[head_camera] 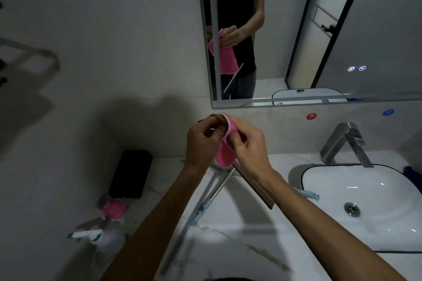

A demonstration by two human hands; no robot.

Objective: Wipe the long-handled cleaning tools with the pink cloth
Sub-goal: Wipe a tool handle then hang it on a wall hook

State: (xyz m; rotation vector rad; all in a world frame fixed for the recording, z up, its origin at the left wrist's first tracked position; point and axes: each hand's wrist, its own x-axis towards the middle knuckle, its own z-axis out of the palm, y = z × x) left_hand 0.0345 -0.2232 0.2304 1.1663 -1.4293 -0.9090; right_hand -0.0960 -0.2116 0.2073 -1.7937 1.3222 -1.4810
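Observation:
Both hands are raised in front of the wall below the mirror, with the pink cloth [225,153] between them. My left hand [202,141] pinches the cloth's upper edge. My right hand [247,146] grips the cloth from the right, and its folded end hangs down between my wrists. Below the hands, a long grey-handled tool [182,230] with pale blue fittings lies across the marble counter, beside a metal handle [220,186]. A flat, brownish long bar [253,186] slants under my right wrist. What the cloth wraps is hidden.
A white sink [365,203] with a steel faucet [344,143] sits at the right. A black box [131,173], a pink item [113,209] and a spray bottle [102,238] stand at the counter's left end. The mirror [319,29] hangs above.

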